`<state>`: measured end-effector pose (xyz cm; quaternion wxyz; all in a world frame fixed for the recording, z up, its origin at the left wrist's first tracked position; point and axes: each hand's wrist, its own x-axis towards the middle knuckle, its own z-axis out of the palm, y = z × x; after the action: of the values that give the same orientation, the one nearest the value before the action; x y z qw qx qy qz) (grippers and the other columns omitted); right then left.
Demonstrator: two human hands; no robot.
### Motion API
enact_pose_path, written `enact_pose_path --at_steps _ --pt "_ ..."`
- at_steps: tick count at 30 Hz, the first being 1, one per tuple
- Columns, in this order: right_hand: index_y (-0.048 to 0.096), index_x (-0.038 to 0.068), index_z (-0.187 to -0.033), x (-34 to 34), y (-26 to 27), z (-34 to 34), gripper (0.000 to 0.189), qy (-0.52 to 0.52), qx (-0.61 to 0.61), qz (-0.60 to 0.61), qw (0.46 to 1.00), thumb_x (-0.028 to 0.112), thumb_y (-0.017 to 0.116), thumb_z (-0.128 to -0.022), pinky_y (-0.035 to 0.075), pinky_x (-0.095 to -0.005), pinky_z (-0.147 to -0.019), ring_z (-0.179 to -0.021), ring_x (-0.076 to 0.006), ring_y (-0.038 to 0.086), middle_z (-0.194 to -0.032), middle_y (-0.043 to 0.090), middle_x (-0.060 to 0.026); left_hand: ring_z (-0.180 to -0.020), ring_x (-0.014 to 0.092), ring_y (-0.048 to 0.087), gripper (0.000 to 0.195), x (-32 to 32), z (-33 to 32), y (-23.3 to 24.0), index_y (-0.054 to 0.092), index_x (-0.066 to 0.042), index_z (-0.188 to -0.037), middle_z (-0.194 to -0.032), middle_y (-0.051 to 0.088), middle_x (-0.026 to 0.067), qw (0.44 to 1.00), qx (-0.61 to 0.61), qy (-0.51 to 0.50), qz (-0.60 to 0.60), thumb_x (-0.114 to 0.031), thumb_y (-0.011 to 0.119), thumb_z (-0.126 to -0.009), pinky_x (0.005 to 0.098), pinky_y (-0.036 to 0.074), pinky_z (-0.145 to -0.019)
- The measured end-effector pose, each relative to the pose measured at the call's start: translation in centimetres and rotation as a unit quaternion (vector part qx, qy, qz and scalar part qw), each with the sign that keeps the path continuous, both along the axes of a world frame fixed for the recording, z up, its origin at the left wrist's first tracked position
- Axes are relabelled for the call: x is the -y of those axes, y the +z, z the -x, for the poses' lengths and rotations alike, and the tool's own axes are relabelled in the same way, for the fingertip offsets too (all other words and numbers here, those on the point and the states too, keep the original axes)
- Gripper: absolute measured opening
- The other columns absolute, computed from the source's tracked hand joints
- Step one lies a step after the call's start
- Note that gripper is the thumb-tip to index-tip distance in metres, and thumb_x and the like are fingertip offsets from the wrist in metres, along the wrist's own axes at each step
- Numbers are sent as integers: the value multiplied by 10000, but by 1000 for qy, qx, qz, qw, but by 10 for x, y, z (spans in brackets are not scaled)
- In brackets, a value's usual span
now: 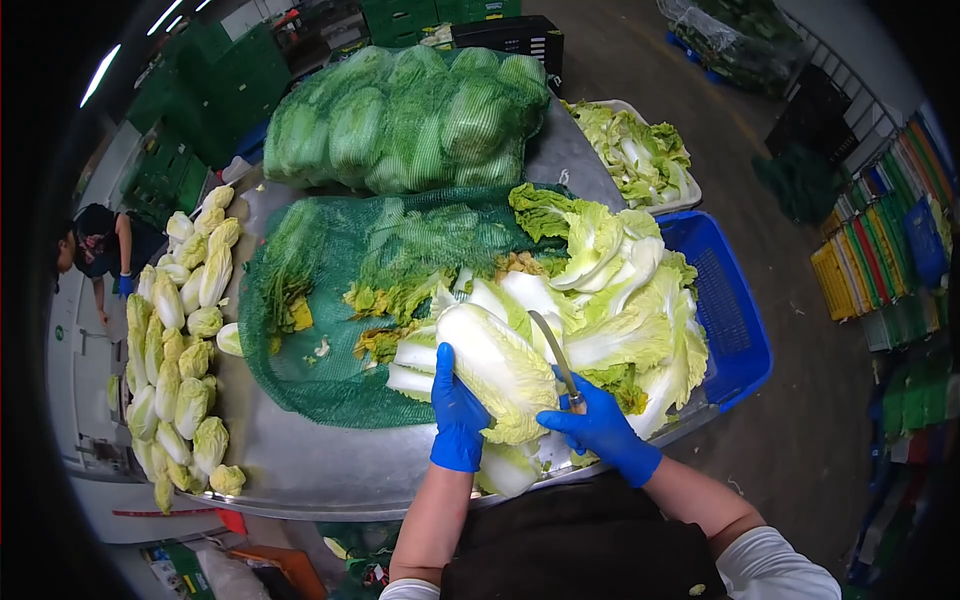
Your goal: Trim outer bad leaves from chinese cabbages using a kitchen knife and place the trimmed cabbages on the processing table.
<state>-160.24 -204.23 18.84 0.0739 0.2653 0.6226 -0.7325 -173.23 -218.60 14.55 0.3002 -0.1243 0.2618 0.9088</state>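
Observation:
A napa cabbage head [495, 364] lies tilted across my left hand [459, 420], which wears a blue glove and grips it from the left side. My right hand [600, 427], also gloved in blue, holds the handle of a curved knife [553, 346]; its blade points up past the cabbage's right side. Loose cabbage leaves [622, 315] are heaped to the right and behind. Under and left of them, a green mesh sack [322, 382] lies on the metal table [300, 465], with more cabbages inside. Trimmed napa cabbages [180, 375] are piled along the table's left end.
A full mesh sack of cabbages [405, 120] sits at the back. Beyond the right edge stand a blue plastic crate [739, 307] and a white tub [694, 196] of leaves. Another person [105, 240] is at the far left. Stacked coloured crates [877, 262] stand at the right.

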Motion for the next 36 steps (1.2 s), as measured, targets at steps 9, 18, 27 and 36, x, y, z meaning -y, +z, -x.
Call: enact_pose_path --at_steps 9,18,27,36 --pt "632 36 -923 -18 17 5 192 35 23 37 998 178 695 -809 389 -206 -401 -464 -42 489 -683 606 -15 -1180 300 494 680 6 10 -8 368 -41 -1370 -1347 458 148 999 21 -8 39 -469 567 -880 457 404 -1008" --pt "639 -6 -954 -20 12 16 389 97 -34 -194 976 307 760 -757 501 -302 -632 -628 -159 601 -733 643 -27 -1173 297 497 746 3 4 -13 369 -65 -1374 -1336 470 140 999 26 -39 -15 -557 559 -847 471 410 -998" --pt "615 32 -823 -45 49 20 134 171 -43 110 978 163 611 -851 384 -215 -374 -428 -53 468 -770 667 -109 -1114 289 540 764 6 -5 -3 389 -61 -1363 -1287 513 142 995 30 -87 -46 -583 562 -832 463 435 -971" --pt "612 49 -784 -27 -9 -8 334 208 -103 -294 927 372 699 -773 462 -353 -539 -514 -218 559 -578 560 -90 -1103 290 547 798 -3 -12 -5 423 -58 -1336 -1275 518 148 992 17 -51 113 -622 582 -794 448 463 -938"
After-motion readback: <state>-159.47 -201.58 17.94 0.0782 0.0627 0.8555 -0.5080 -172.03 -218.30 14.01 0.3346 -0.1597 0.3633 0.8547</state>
